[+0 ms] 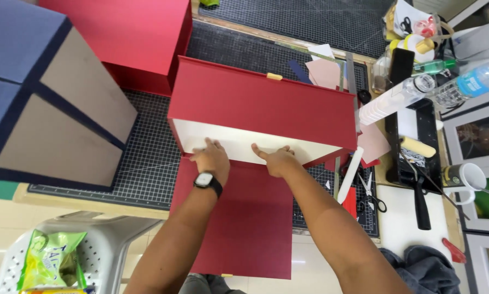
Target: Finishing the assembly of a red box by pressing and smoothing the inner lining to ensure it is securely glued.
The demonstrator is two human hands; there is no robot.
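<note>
From the head view I see both hands pressed flat on the white inner face of a red box [266,103] that sits mid-frame on the table's black gridded cutting mat [152,158]. My left hand [213,159], with a black wristwatch [207,181] on its wrist, lies released, fingers spread against the white panel near its lower left edge. My right hand [277,159] rests just beside it toward the centre, also released, palm down and grasping nothing. A red flap [244,218] of the same box hangs toward me over the table edge, under both forearms. A second red box [130,38] stands in the upper left of the frame, and a blue box [32,92] with brown cardboard inner faces fills the far left. On the right of the frame lie scissors [372,196], a paint roller [417,147] in a black tray, plastic bottles [468,81] and a white mug [465,177]. At lower left, a green snack bag [51,258] rests on a white plastic chair [111,239].
</note>
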